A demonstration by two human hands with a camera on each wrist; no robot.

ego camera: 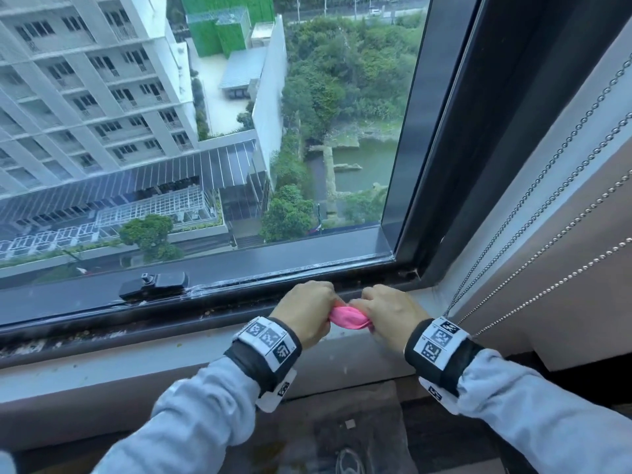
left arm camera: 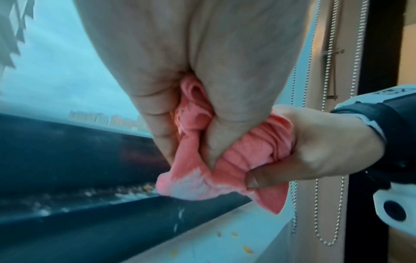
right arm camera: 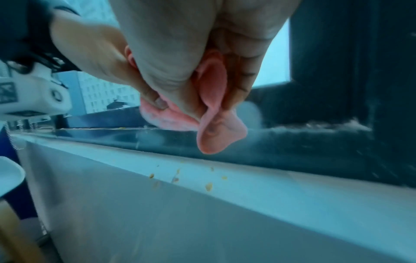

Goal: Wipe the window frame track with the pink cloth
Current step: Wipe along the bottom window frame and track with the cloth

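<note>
A bunched pink cloth (ego camera: 347,318) hangs between both hands just above the sill, near the right end of the black window frame track (ego camera: 239,299). My left hand (ego camera: 307,313) grips its left end with curled fingers. My right hand (ego camera: 386,313) grips the right end. In the left wrist view the pink cloth (left arm camera: 236,160) is squeezed in my left hand (left arm camera: 202,110), and the right hand's thumb (left arm camera: 270,178) presses on it. In the right wrist view a fold of the pink cloth (right arm camera: 213,121) dangles from my right hand (right arm camera: 191,74) above the dusty track (right arm camera: 292,142).
A black window latch (ego camera: 155,283) sits on the sash to the left. Bead chains (ego camera: 533,206) of a blind hang at the right by the beige wall. Yellowish crumbs (right arm camera: 209,186) lie on the pale sill (ego camera: 171,357). Dirt lines the track at the far left.
</note>
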